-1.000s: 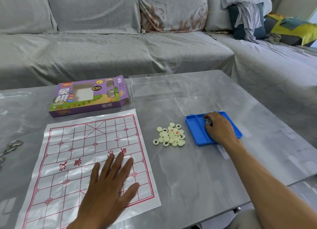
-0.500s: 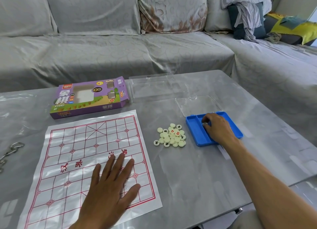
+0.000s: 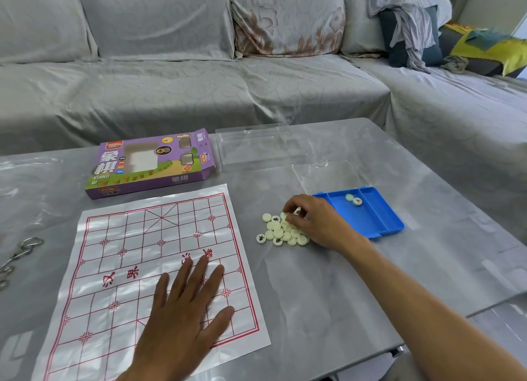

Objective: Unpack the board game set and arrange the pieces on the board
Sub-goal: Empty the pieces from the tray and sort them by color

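Note:
A white paper board (image 3: 137, 255) with a red grid lies flat on the grey table. My left hand (image 3: 182, 320) presses on its near half with fingers spread and straight. To the right of the board sits a heap of several cream round pieces (image 3: 278, 232). My right hand (image 3: 316, 223) is over the heap's right side, fingers curled and pinching a piece at its top. The blue tray (image 3: 379, 223) stands just right of that hand, with two pieces (image 3: 353, 199) left in its far compartment.
The purple game box (image 3: 151, 163) lies behind the board. Two clear plastic lids (image 3: 256, 149) (image 3: 330, 175) rest behind the tray. A metal key ring chain (image 3: 17, 255) lies at the left edge. A grey sofa (image 3: 199, 89) surrounds the table.
My right hand has left the blue tray and moved left onto the heap of pieces. Two pieces now show in the tray. My left hand has stayed on the board.

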Available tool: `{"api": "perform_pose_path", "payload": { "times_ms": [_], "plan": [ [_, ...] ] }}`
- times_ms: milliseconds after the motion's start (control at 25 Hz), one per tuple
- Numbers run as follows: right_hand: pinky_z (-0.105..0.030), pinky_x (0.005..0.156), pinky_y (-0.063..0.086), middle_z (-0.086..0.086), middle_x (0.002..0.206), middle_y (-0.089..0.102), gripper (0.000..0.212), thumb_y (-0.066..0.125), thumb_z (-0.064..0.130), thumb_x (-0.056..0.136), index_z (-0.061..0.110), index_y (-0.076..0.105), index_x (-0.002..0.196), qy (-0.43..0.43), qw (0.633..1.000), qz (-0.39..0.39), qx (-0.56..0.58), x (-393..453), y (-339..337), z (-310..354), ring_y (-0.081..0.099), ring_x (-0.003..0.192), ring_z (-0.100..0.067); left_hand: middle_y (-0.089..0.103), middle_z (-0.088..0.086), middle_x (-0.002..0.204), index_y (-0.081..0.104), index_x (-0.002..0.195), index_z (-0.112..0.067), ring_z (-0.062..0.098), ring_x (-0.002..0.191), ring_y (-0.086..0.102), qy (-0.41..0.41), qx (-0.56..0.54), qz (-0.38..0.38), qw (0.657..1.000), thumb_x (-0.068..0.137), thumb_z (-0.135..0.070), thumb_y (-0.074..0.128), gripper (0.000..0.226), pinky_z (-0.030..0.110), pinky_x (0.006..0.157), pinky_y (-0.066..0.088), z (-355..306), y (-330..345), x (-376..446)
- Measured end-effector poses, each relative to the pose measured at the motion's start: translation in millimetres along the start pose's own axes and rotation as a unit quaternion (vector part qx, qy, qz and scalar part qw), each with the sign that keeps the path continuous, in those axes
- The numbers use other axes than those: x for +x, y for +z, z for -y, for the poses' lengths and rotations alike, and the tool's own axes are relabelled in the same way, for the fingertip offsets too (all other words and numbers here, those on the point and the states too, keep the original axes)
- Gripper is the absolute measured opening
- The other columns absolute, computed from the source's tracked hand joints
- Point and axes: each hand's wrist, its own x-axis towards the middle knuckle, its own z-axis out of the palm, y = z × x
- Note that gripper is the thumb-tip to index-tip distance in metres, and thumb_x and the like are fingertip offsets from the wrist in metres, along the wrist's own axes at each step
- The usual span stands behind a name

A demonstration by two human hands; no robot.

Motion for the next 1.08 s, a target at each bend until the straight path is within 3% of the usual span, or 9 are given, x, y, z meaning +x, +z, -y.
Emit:
{"api": "perform_pose_path", "payload": {
  "times_ms": [80, 200, 320, 480, 680, 800, 880, 1000, 1080],
  "plan": [
    [-0.020, 0.074, 0.045, 0.013, 0.098, 0.064, 0.012, 0.061, 0.034, 0.092, 0.026, 0.064, 0.101, 0.010, 0.999, -0.034, 0.028, 4.3, -4.9, -2.0, 0.058, 0.088, -0.003, 0.014, -0.008, 0.160, 0.021, 0.150, -0.042, 0.021, 0.147, 0.015, 0.000, -0.004, 0.003, 1.000, 0.090, -0.074, 0.021, 0.068, 0.046, 0.114, 0.010, 0.0, -1.5, 0.4],
    [-0.030, 0.081, 0.049, 0.003, 0.107, 0.064, 0.017, 0.055, 0.027, 0.095, 0.018, 0.062, 0.108, 0.134, 0.971, -0.200, -0.021, 5.3, -27.5, -33.8, 0.059, 0.098, -0.016, 0.016, -0.008, 0.160, 0.023, 0.150, -0.041, 0.021, 0.147, 0.017, 0.001, 0.000, 0.006, 1.000, 0.090, -0.074, 0.021, 0.068, 0.045, 0.113, 0.011, 0.1, -1.8, 0.5],
    [-0.037, 0.079, 0.045, -0.008, 0.112, 0.064, 0.026, 0.051, 0.011, 0.091, 0.011, 0.060, 0.116, 0.238, 0.943, -0.172, -0.157, -7.3, -33.8, -75.7, 0.054, 0.104, -0.028, 0.016, -0.008, 0.160, 0.025, 0.149, -0.041, 0.021, 0.147, 0.017, 0.001, -0.002, 0.008, 1.000, 0.090, -0.075, 0.021, 0.068, 0.046, 0.113, 0.011, 0.4, -2.1, 0.6],
    [-0.037, 0.077, 0.047, -0.009, 0.107, 0.067, 0.028, 0.049, 0.000, 0.088, 0.010, 0.064, 0.109, 0.221, 0.949, -0.164, -0.155, -6.4, -31.4, -89.0, 0.058, 0.099, -0.028, 0.011, -0.010, 0.161, 0.022, 0.150, -0.042, 0.019, 0.148, 0.012, 0.000, 0.001, 0.008, 1.000, 0.090, -0.074, 0.021, 0.068, 0.047, 0.114, 0.009, -0.4, -0.8, -0.3],
    [-0.031, 0.073, 0.045, -0.007, 0.097, 0.068, 0.017, 0.053, 0.002, 0.091, 0.010, 0.066, 0.098, 0.211, 0.945, -0.201, -0.150, -7.0, -35.4, -80.9, 0.059, 0.089, -0.022, 0.016, -0.008, 0.160, 0.024, 0.150, -0.041, 0.021, 0.147, 0.016, 0.001, 0.005, 0.003, 1.000, 0.090, -0.074, 0.021, 0.068, 0.045, 0.113, 0.011, -0.2, -1.2, 0.1],
    [-0.018, 0.070, 0.047, 0.005, 0.089, 0.070, 0.008, 0.069, 0.013, 0.086, 0.017, 0.070, 0.093, 0.169, 0.962, -0.210, 0.035, -7.4, -39.9, -52.3, 0.063, 0.080, -0.008, 0.015, -0.008, 0.160, 0.023, 0.150, -0.042, 0.021, 0.147, 0.016, 0.003, 0.004, 0.005, 1.000, 0.090, -0.074, 0.022, 0.068, 0.046, 0.114, 0.011, -0.4, -1.1, 0.5],
    [-0.016, 0.071, 0.051, 0.009, 0.082, 0.071, 0.009, 0.076, 0.016, 0.080, 0.021, 0.072, 0.087, 0.135, 0.969, -0.147, 0.144, -7.0, -33.9, -26.3, 0.065, 0.077, -0.004, 0.014, -0.008, 0.161, 0.022, 0.150, -0.042, 0.021, 0.148, 0.015, 0.000, 0.006, 0.000, 1.000, 0.090, -0.074, 0.022, 0.068, 0.046, 0.114, 0.010, -0.5, 0.2, 0.4],
    [-0.018, 0.072, 0.051, 0.011, 0.080, 0.070, 0.007, 0.072, 0.014, 0.083, 0.021, 0.073, 0.085, 0.103, 0.986, -0.067, 0.116, -5.3, -16.3, -13.3, 0.064, 0.074, -0.003, 0.016, -0.007, 0.160, 0.022, 0.150, -0.042, 0.022, 0.147, 0.017, 0.001, 0.005, 0.008, 1.000, 0.090, -0.074, 0.024, 0.068, 0.045, 0.114, 0.011, 0.1, -1.3, -0.6],
    [-0.019, 0.072, 0.048, 0.010, 0.087, 0.069, 0.009, 0.063, 0.015, 0.089, 0.020, 0.070, 0.090, 0.133, 0.977, -0.160, 0.054, -2.5, -20.6, -26.0, 0.062, 0.079, -0.005, 0.019, -0.006, 0.160, 0.025, 0.150, -0.041, 0.023, 0.146, 0.021, 0.004, 0.003, 0.010, 1.000, 0.090, -0.073, 0.023, 0.068, 0.045, 0.113, 0.013, -0.2, -3.1, 0.0]
  ]
}}
